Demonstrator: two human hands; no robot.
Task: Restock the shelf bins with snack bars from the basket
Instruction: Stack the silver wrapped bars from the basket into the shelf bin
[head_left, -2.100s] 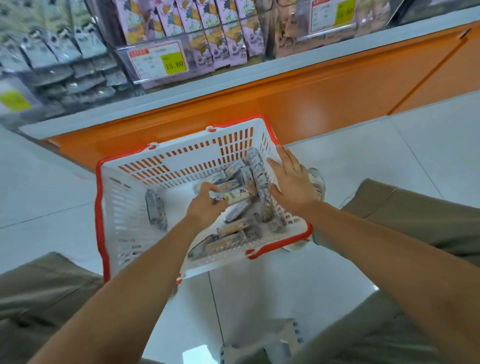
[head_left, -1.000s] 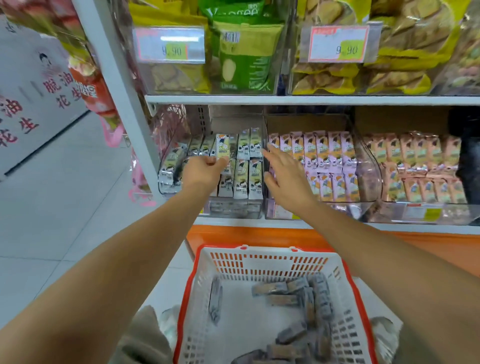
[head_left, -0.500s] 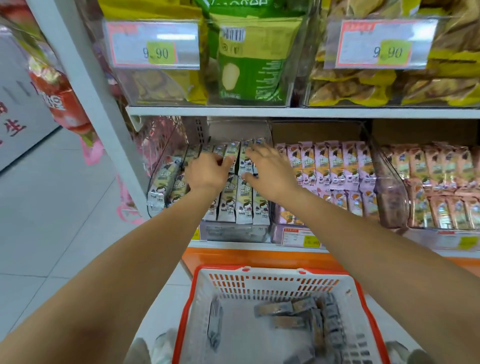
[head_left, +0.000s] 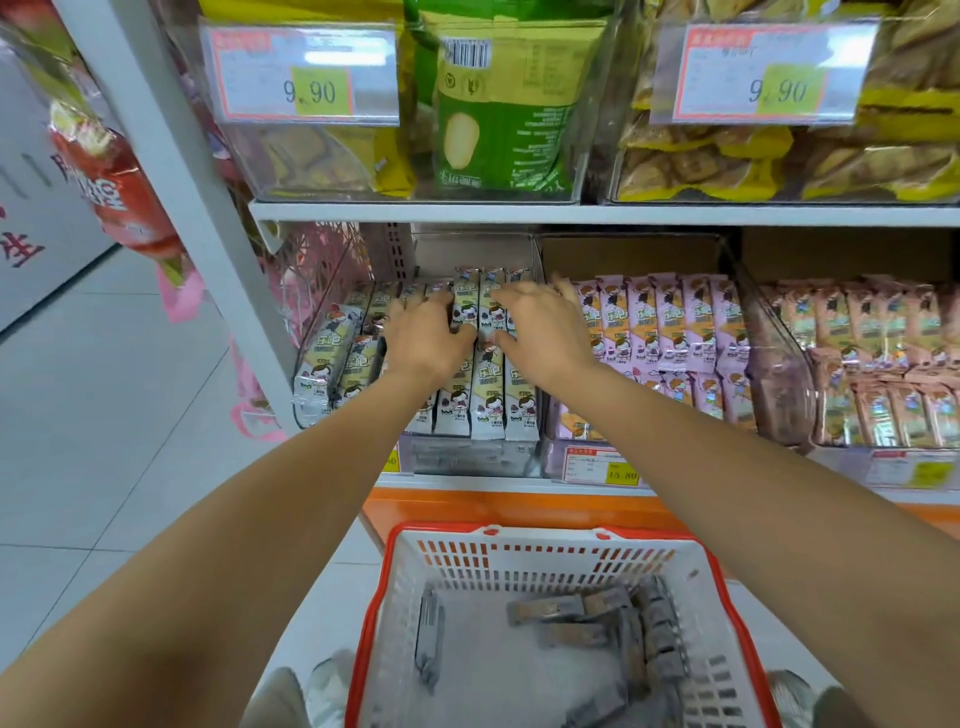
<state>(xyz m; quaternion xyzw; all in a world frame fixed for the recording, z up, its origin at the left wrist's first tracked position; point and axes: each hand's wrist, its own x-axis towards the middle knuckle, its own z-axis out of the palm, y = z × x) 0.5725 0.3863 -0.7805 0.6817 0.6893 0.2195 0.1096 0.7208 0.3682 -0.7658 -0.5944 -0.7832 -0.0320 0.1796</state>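
Note:
The clear shelf bin (head_left: 467, 460) on the lower shelf holds rows of grey-and-yellow snack bars (head_left: 488, 410). Both of my hands are inside it at the back row. My left hand (head_left: 426, 340) has its fingers curled down around upright bars there. My right hand (head_left: 545, 332) lies beside it, fingers stretched over the bar tops, thumb against an upright bar. Below, on the floor, stands the white basket with a red rim (head_left: 545, 540). A loose pile of bars (head_left: 628, 629) lies at its right side and a single bar (head_left: 428, 636) at its left.
Right of that bin are a bin of pink bars (head_left: 670, 322) and one of brownish bars (head_left: 872, 338). The upper shelf (head_left: 571, 213) carries yellow and green bags behind price tags. A white slanted shelf post (head_left: 171, 208) and hanging red bags (head_left: 114, 192) stand at left.
My hands left the basket, the left one carrying bars, and rose to the shelf bin. Over the last second both hands pushed deeper into the back row.

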